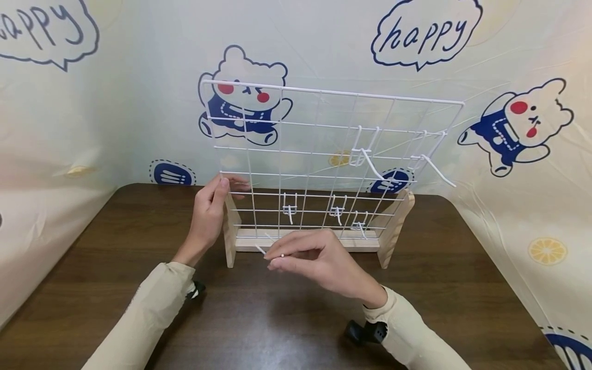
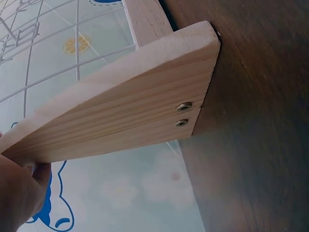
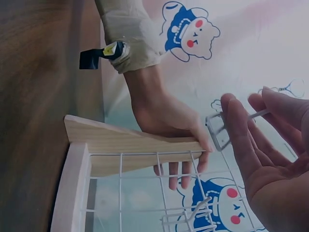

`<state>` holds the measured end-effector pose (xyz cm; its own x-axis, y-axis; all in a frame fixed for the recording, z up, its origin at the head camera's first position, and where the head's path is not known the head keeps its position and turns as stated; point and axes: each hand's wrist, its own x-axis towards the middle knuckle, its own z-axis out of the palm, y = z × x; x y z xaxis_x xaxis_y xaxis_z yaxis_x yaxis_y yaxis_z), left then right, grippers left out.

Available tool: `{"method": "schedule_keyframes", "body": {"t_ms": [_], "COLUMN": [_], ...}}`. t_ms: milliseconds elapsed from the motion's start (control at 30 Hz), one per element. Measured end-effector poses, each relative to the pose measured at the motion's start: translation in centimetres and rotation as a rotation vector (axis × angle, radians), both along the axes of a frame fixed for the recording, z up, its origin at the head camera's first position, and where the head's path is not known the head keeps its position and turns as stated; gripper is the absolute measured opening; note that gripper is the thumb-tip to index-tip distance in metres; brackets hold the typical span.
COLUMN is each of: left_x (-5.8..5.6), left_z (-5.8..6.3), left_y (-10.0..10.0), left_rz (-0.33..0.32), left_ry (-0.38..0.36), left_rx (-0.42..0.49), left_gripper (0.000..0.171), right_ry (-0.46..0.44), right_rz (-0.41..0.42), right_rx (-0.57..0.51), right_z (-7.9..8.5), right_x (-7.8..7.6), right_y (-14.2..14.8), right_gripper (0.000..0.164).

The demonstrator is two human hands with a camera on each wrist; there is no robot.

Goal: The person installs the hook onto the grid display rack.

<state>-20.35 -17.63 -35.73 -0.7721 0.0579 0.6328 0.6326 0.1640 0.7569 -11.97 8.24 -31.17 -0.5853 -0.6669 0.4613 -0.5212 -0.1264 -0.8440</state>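
Note:
A white wire grid rack (image 1: 333, 92) stands on the table between two wooden side panels (image 2: 120, 101). My left hand (image 1: 208, 210) grips the top of the left side panel, thumb in front and fingers behind, as the right wrist view shows. My right hand (image 1: 319, 259) pinches a white wire hook (image 3: 220, 133) between thumb and fingers, in front of the lower left of the grid. Its squared back frame sticks out past the fingertips. Part of this hook is hidden by the fingers in the head view.
Several white hooks hang on the grid, among them a low left hook (image 1: 290, 210) and a higher hook (image 1: 370, 162) on the right. A wooden crossbar (image 1: 305, 242) joins the side panels. Behind the brown table (image 1: 231, 318) hangs a printed curtain (image 1: 152, 103).

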Motion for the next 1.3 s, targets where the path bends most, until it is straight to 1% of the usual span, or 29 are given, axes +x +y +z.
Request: {"method": "schedule_keyframes", "body": {"t_ms": [133, 233, 300, 400, 467, 533, 633, 767, 833, 1067, 1200, 1300], "left_x": [0.1, 0.2, 0.3, 0.4, 0.5, 0.5, 0.6, 0.8, 0.8, 0.7, 0.7, 0.7], "left_z": [0.1, 0.2, 0.2, 0.4, 0.6, 0.9, 1.3, 1.9, 2.1, 2.4, 2.3, 2.3], "left_y": [0.0, 0.1, 0.1, 0.2, 0.2, 0.2, -0.1, -0.6, -0.9, -1.7, -1.8, -1.9], "left_rz": [-0.013, -0.011, 0.002, 0.029, 0.033, 0.029, 0.021, 0.004, -0.009, -0.056, -0.065, -0.067], "left_ry": [-0.022, -0.028, -0.027, -0.017, -0.014, -0.018, -0.039, -0.082, -0.103, -0.157, -0.193, -0.205], "left_rx": [0.005, 0.002, -0.012, -0.037, -0.037, -0.034, -0.035, -0.061, -0.078, -0.159, -0.185, -0.190], "left_gripper": [0.041, 0.041, 0.039, 0.036, 0.034, 0.034, 0.034, 0.038, 0.039, 0.038, 0.037, 0.038], "right_ry": [0.003, 0.035, 0.075, 0.162, 0.226, 0.271, 0.287, 0.285, 0.300, 0.385, 0.438, 0.490], "right_rz": [-0.042, -0.100, -0.135, -0.186, -0.218, -0.248, -0.266, -0.279, -0.296, -0.364, -0.395, -0.413], "right_rx": [-0.034, -0.047, -0.050, -0.047, -0.049, -0.056, -0.087, -0.136, -0.149, -0.164, -0.172, -0.199], "right_z": [0.2, 0.6, 0.9, 1.4, 1.9, 2.3, 2.9, 3.7, 4.0, 5.1, 5.9, 6.7], "right_x": [0.0, -0.2, -0.5, -1.1, -1.4, -1.7, -2.1, -2.6, -2.8, -3.5, -3.9, -4.4], "right_y": [-0.1, -0.2, -0.4, -0.8, -1.1, -1.4, -2.0, -2.7, -3.1, -4.6, -5.2, -5.6], "right_gripper": [0.012, 0.012, 0.011, 0.010, 0.010, 0.011, 0.011, 0.011, 0.011, 0.013, 0.014, 0.014]}}
